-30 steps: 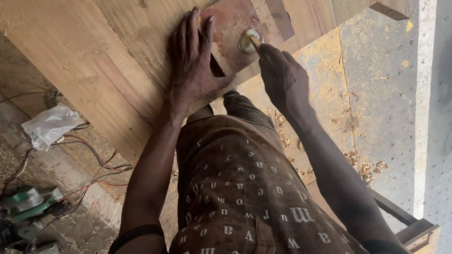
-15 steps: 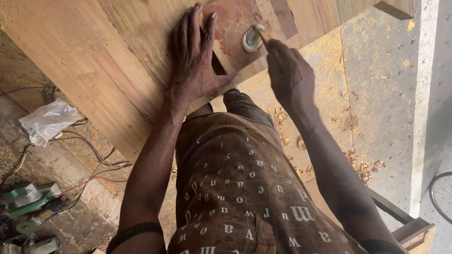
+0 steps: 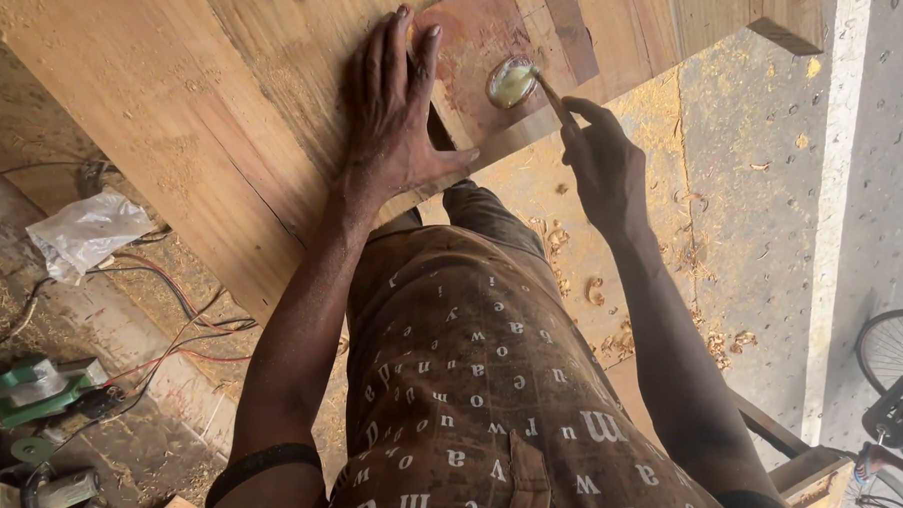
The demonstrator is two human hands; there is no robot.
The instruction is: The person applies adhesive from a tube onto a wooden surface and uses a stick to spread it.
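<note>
My left hand (image 3: 396, 112) lies flat, fingers spread, on a wide wooden board (image 3: 207, 105), pressing it down next to a reddish wood piece (image 3: 479, 45). On that reddish piece sits a small round lid (image 3: 510, 83) holding pale yellowish paste. My right hand (image 3: 600, 164) grips a thin wooden stick (image 3: 554, 97) whose tip dips into the paste in the lid. Both forearms reach out over my patterned brown trousers (image 3: 487, 385).
Sawdust and wood shavings (image 3: 610, 290) cover the concrete floor below the board. At the left lie a crumpled white plastic bag (image 3: 87, 231), red and black cables (image 3: 179, 315) and a green power tool (image 3: 36, 390). A bicycle wheel (image 3: 893, 350) stands at the right edge.
My right hand has drawn back slightly toward me, with the stick's tip still at the lid. The left hand stays flat on the board.
</note>
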